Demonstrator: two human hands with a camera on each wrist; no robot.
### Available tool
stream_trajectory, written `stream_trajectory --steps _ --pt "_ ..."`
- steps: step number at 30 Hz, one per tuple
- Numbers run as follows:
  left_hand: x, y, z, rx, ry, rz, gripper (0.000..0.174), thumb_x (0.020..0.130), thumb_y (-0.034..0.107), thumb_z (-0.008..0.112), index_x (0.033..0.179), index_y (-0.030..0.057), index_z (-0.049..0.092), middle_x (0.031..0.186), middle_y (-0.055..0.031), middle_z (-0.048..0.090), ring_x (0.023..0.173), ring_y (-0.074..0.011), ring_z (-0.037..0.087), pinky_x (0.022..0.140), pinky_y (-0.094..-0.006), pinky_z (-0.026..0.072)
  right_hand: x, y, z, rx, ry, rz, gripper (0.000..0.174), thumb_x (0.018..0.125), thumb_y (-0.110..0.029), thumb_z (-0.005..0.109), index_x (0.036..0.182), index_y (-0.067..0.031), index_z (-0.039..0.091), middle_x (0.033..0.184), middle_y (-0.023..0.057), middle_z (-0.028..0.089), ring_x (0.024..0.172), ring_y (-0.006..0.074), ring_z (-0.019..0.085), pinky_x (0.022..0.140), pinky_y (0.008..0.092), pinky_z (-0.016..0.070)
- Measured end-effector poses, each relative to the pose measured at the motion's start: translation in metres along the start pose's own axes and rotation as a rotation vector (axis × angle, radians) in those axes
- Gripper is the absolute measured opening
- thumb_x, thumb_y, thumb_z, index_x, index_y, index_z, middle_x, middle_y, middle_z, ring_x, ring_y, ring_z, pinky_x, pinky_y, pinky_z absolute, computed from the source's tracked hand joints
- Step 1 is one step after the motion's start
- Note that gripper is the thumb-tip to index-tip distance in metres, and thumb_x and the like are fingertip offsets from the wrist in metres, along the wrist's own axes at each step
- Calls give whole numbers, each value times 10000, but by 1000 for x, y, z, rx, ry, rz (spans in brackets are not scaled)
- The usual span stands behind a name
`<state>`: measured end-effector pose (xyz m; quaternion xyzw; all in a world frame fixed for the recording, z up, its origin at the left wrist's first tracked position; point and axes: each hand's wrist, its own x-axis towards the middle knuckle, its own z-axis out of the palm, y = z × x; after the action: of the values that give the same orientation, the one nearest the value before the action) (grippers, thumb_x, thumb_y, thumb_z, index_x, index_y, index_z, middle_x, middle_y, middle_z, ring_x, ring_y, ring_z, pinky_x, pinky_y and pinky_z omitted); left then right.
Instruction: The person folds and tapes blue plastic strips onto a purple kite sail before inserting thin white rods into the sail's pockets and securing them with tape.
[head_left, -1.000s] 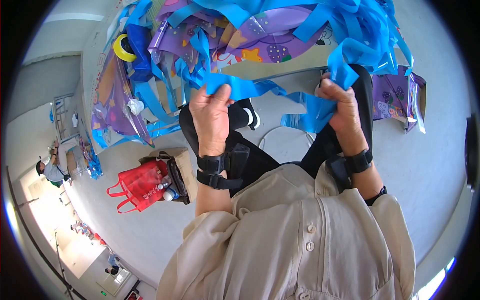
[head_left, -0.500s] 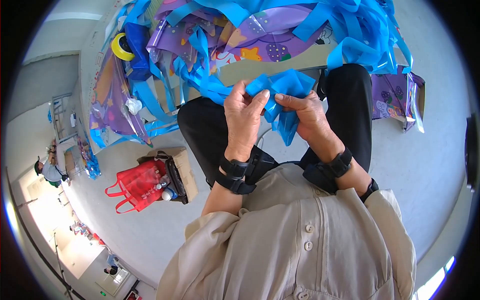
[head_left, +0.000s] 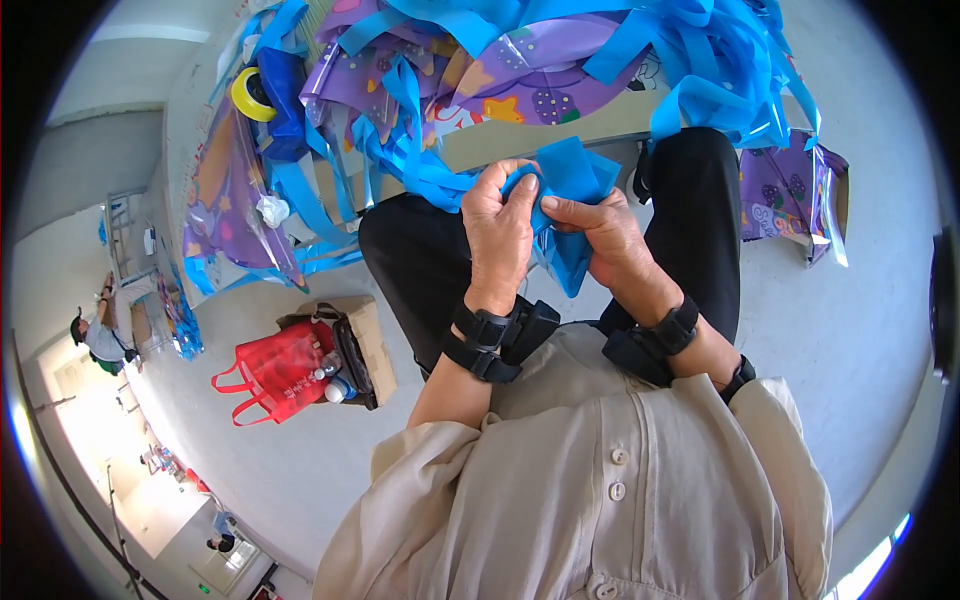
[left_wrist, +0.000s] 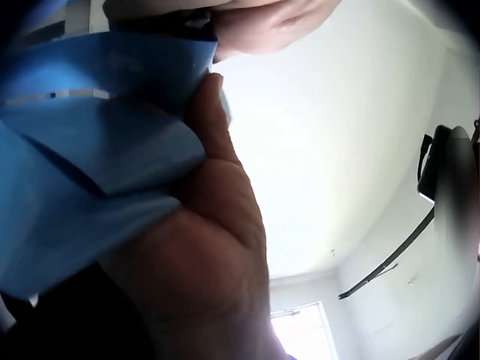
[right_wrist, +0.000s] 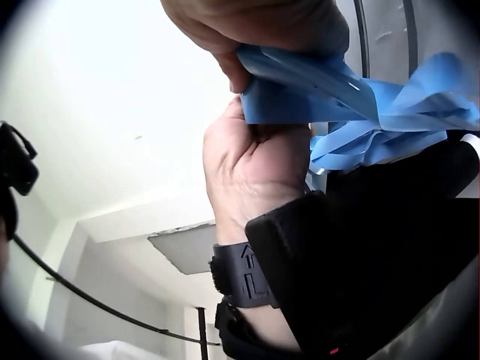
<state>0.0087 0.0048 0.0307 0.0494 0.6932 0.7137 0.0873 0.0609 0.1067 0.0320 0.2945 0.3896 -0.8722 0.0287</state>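
Note:
Both hands meet in front of the knees in the head view, gathered on one blue plastic ribbon [head_left: 566, 168]. My left hand [head_left: 500, 235] pinches it between thumb and curled fingers. Close beside it, my right hand [head_left: 618, 240] grips folded loops, its thumb pointing at the left thumb. Loose ends stick up and hang below the fingers. In the left wrist view, wide blue folds [left_wrist: 112, 142] cover much of the left fingers. The right wrist view shows the ribbon [right_wrist: 300, 101] running between the hands and trailing off toward a blue bundle.
Ahead, a table carries heaped blue ribbons [head_left: 735, 70] and purple printed film [head_left: 550, 60]. A blue tape dispenser [head_left: 280, 100] with a yellow roll stands at its left. On the floor lie a red bag [head_left: 275, 370], a cardboard box [head_left: 368, 345] and a purple printed package [head_left: 790, 195].
The hands were apart with the ribbon stretched between them, then came together and bunched it into folds. Since half a second ago they have shifted only slightly.

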Motion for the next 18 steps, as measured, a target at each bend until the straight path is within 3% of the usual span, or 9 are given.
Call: stream_trajectory --steps 4,6,9,10,11,18 --pt "-5 14 -4 -30 28 8 167 899 147 574 821 1 600 637 40 479 588 -34 351 493 -215 301 -7 0 -1 -10 -46 4 172 717 -76 752 850 -31 653 727 35 639 611 109 574 550 260 469" --pt "-9 22 -5 142 -11 50 164 894 141 578 830 -9 596 634 45 482 567 -31 347 463 -215 294 -13 -2 0 -16 -103 -20 171 725 -77 746 860 -31 652 738 38 642 626 113 586 563 262 478" --pt "-18 31 -1 132 -70 164 164 893 138 578 828 -12 593 622 48 478 547 -25 343 444 -208 284 -25 -10 8 113 -72 -81 157 747 -73 726 877 -26 650 773 45 654 669 127 613 605 268 498" --pt "-24 35 0 53 -99 62 149 884 127 590 809 -1 593 612 43 479 542 -20 355 443 -195 282 -30 -13 11 181 -36 -78 156 752 -65 717 886 -24 650 789 48 659 685 130 620 622 269 503" --pt "-28 42 1 52 -102 76 149 884 127 590 809 -1 593 612 43 479 542 -20 355 443 -195 282 -35 -15 13 249 0 -73 154 757 -57 709 895 -22 649 806 50 663 702 132 627 640 269 509" --pt "-49 48 -9 235 -98 186 159 854 147 642 786 12 592 589 31 490 524 -15 378 444 -188 290 -61 -19 5 76 -100 -192 176 734 -30 716 898 -25 651 822 54 670 706 133 632 642 275 509"
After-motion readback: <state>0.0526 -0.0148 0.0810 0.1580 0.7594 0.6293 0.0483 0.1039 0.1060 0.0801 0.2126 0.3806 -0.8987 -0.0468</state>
